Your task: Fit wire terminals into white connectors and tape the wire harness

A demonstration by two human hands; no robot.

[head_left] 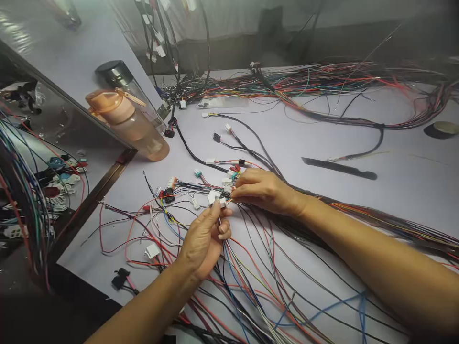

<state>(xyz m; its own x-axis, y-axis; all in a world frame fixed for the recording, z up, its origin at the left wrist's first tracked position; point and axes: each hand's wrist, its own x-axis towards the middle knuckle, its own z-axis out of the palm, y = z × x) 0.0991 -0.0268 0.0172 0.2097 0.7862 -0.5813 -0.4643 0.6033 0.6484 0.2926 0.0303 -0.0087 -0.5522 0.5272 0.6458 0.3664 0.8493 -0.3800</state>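
My left hand is closed, with a white plastic connector pinched between thumb and fingers. Just right of it, my right hand is closed with its fingertips at thin wires beside the connector. The exact grip of those fingertips is partly hidden. Around both hands lie several wire ends with housings: a black connector, an orange-and-white connector and a small teal connector. Loose red, blue, white and black wires spread below my hands.
An orange-capped bottle leans left, in front of a dark-capped bottle. A black knife-like strip lies to the right. Wire bundles run along the back. Loose connectors fill the area at far left.
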